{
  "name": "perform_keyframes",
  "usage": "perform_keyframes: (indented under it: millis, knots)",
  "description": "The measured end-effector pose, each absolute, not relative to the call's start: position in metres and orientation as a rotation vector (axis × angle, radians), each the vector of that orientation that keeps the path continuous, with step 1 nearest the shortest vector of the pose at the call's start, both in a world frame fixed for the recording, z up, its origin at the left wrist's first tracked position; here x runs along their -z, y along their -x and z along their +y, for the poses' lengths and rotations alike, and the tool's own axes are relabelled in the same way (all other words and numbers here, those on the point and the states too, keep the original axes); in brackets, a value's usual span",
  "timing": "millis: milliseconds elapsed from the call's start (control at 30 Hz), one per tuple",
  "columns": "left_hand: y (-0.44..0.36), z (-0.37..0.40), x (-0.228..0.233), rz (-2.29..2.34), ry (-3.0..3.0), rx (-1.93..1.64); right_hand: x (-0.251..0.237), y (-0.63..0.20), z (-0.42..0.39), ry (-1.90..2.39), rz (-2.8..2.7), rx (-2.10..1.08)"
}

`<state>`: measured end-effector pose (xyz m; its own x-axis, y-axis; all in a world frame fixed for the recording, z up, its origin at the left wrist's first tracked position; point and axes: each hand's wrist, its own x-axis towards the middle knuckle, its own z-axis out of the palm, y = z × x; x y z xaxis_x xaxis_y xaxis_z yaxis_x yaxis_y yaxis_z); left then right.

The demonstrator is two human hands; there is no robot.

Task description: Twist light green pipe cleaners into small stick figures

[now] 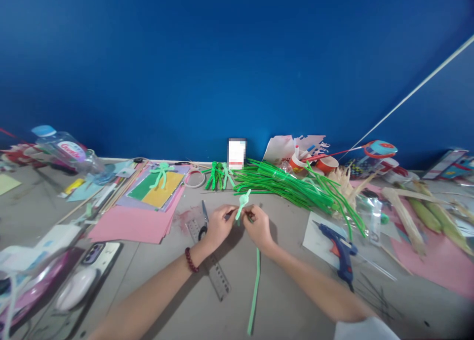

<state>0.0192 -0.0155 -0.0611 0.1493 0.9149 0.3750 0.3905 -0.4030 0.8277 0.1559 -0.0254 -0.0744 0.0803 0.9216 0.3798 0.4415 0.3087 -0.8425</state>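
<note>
Over the middle of the table, my left hand (221,225) and my right hand (259,226) pinch a pale green pipe cleaner piece (243,200) between them. It has a thick, coiled middle and a thin end sticking up. The fingertips partly hide its lower part. A long pale green pipe cleaner (255,295) runs along the table below my right hand; I cannot tell whether it joins the held piece. Behind my hands stand several small green pipe cleaner figures (218,176). Another pale figure (160,175) lies on coloured sheets at the left.
Scissors (204,216) and a clear ruler (217,276) lie by my left forearm. A bundle of green pipe cleaners (289,184) is at the back right. A blue glue gun (342,261) rests right, a phone (99,261) left. Pink paper (129,226) lies left; a blue wall (237,73) rises behind.
</note>
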Motion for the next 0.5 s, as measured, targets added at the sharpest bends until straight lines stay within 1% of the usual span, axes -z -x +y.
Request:
perform_keyframes:
  millis: [500]
  knots:
    - [-0.0199, -0.0181, 0.0607, 1.332, -1.888, -1.177, 0.0735, -0.1565, -0.0297, 1.256, -1.685, -0.477]
